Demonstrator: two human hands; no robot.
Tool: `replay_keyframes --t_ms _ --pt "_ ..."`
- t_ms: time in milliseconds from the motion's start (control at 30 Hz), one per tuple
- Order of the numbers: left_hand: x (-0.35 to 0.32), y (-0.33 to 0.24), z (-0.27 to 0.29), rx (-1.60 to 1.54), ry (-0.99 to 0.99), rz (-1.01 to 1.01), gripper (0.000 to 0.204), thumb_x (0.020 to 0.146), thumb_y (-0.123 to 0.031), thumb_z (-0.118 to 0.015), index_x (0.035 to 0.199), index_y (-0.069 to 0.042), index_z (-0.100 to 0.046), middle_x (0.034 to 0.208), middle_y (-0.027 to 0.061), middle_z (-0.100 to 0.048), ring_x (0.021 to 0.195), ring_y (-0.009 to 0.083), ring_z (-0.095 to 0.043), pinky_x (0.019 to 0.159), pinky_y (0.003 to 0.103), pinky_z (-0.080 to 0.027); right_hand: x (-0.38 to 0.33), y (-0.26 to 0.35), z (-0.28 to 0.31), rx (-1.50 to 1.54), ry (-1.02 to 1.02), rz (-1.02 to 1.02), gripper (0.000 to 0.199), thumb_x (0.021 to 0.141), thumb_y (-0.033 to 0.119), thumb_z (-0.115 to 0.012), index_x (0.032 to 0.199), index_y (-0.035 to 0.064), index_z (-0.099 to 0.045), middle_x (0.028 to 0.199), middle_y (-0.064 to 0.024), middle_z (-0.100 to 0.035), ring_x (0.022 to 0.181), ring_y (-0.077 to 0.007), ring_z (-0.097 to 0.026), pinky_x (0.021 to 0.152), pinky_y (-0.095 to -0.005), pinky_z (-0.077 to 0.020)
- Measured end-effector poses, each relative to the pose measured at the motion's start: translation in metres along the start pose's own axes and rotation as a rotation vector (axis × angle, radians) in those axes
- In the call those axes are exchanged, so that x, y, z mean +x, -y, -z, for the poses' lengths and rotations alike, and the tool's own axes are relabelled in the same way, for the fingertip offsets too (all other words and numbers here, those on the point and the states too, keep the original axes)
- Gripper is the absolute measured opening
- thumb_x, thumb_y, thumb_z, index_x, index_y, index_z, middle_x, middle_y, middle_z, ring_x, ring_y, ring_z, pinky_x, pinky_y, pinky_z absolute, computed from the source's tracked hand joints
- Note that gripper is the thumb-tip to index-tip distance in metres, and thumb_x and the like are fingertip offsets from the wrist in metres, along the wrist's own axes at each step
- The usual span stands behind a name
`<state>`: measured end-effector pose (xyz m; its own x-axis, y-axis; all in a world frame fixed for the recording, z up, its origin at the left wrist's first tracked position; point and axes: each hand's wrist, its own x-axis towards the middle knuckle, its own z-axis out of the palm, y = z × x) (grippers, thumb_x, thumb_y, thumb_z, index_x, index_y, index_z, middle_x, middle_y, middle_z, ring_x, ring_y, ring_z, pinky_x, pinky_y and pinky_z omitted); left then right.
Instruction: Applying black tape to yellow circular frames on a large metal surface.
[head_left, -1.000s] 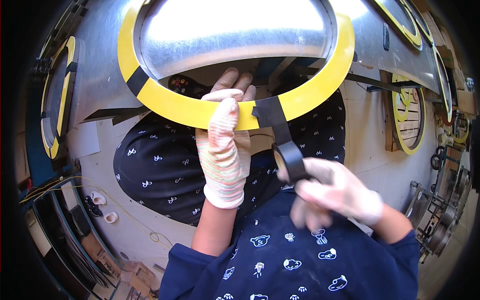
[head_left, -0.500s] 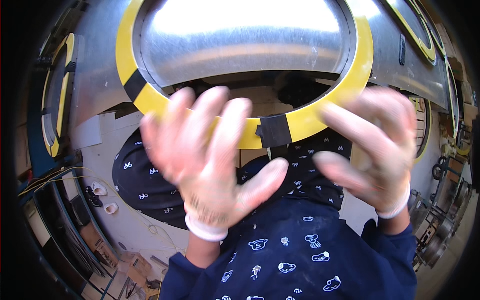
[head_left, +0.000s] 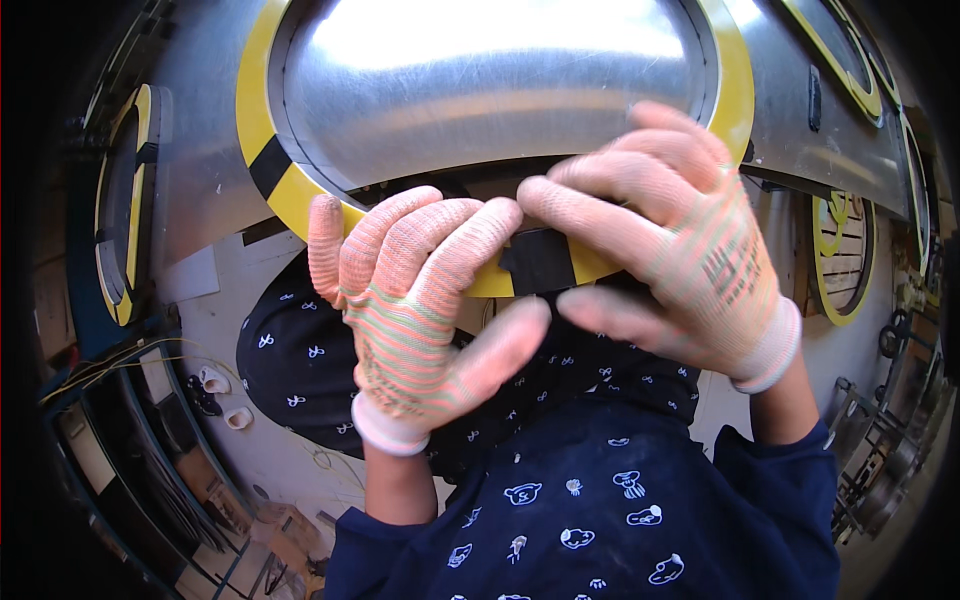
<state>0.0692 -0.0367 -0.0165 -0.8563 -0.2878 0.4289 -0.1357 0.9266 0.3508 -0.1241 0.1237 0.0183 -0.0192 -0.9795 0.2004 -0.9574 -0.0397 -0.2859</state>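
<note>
A large yellow ring (head_left: pixel 256 90) lies on a metal table, its near arc reaching past the table edge above my lap. Around that arc sits a black tape band (head_left: pixel 545 262) with a ragged left end. My left hand (head_left: pixel 400 290), in a striped knitted glove, has its fingers over the ring just left of the band. From the right, my gloved right hand (head_left: pixel 690 240) brings its index fingertip near the band's inner edge. Both thumbs are below the ring's outer edge, spread from the fingers and blurred. Whether the fingertips press on the ring, I cannot tell.
The shiny metal table (head_left: pixel 470 120) bears another black band (head_left: pixel 270 168) on the ring's left side. More yellow-edged frames stand at the left (head_left: pixel 140 190) and right (head_left: pixel 845 260). A small dark bar (head_left: pixel 814 98) lies at the right. Shelving (head_left: pixel 150 440) stands at lower left.
Both hands have come inward and closer together around the black band, the right moving left and the left fingers settling over the ring. Their motion blur has lessened.
</note>
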Motion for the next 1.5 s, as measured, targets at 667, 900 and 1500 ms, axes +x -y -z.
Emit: replay_keyframes --t_ms 667,900,1500 --pt "-0.043 -0.041 -0.019 -0.556 -0.554 0.220 0.054 0.095 -0.015 -0.070 0.141 0.005 -0.050 0.127 0.0142 -0.058 0.118 0.0262 -0.060 0.106 0.041 -0.049 -0.073 -0.093 0.076 0.298 -0.605 -1.102 0.036 0.104 0.032 -0.054 0.119 0.0033 -0.068 0.094 -0.0066 -0.073 0.079 -0.0105 -0.064 0.074 -0.0281 -0.0486" --pt "-0.055 -0.036 -0.093 -1.285 -0.241 0.526 0.078 0.083 -0.015 -0.088 0.149 -0.003 -0.049 0.152 0.0111 -0.049 0.141 0.0242 -0.048 0.120 0.039 -0.034 -0.111 0.052 0.017 1.630 0.167 -0.917 0.044 0.100 0.031 -0.064 0.129 -0.0018 -0.064 0.084 -0.0037 -0.063 0.054 -0.0045 -0.049 0.049 -0.0185 -0.0380" --pt "-0.041 0.006 -0.100 -0.759 -0.080 0.299 0.066 0.076 -0.020 -0.090 0.134 -0.006 -0.062 0.135 0.0153 -0.063 0.120 0.0317 -0.065 0.104 0.041 -0.051 -0.065 0.067 -0.051 1.635 -0.024 -0.881 0.053 0.105 0.050 -0.059 0.113 -0.0020 -0.064 0.063 0.0065 -0.043 0.049 -0.0019 -0.033 0.047 -0.0208 -0.0269"
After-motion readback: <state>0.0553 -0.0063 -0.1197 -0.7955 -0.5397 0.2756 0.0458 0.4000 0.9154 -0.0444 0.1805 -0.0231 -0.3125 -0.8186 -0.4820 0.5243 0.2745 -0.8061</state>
